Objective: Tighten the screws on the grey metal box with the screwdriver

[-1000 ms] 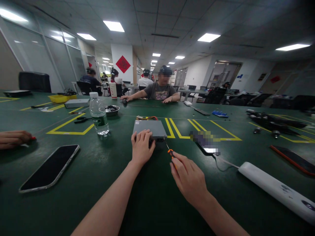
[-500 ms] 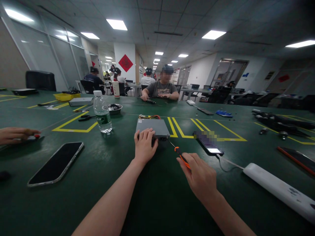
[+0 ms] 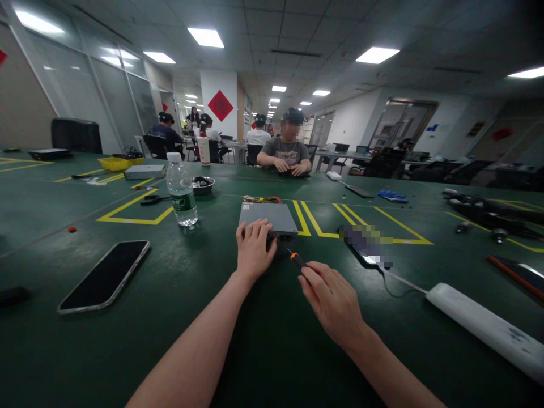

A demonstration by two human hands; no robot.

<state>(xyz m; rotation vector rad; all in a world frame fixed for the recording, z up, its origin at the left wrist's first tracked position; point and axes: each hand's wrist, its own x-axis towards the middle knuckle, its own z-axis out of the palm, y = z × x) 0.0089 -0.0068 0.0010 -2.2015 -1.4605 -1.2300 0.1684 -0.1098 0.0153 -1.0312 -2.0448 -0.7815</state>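
A flat grey metal power supply point(image 3: 270, 214) lies on the green table in front of me, with coloured cables point(image 3: 262, 199) showing behind its far side. My left hand point(image 3: 256, 248) grips its near left part, fingers over the top and thumb down at the front face. In my right hand point(image 3: 328, 294) is a screwdriver point(image 3: 298, 260) with an orange and black handle. Its thin shaft points up and left at the front of the power supply, near my left thumb. Whether the tip touches anything, I cannot tell.
A water bottle point(image 3: 182, 195) stands left of the power supply, behind a phone point(image 3: 104, 277). To the right lie another phone point(image 3: 365, 249) and a white power strip point(image 3: 484, 326) with its cable. A small bowl point(image 3: 203, 186) is further back. Across the table sits a person point(image 3: 285, 153).
The screwdriver and my right hand have moved left along the power supply's front. Another person's hand at the left edge has gone from view. The person opposite has brought both hands together.
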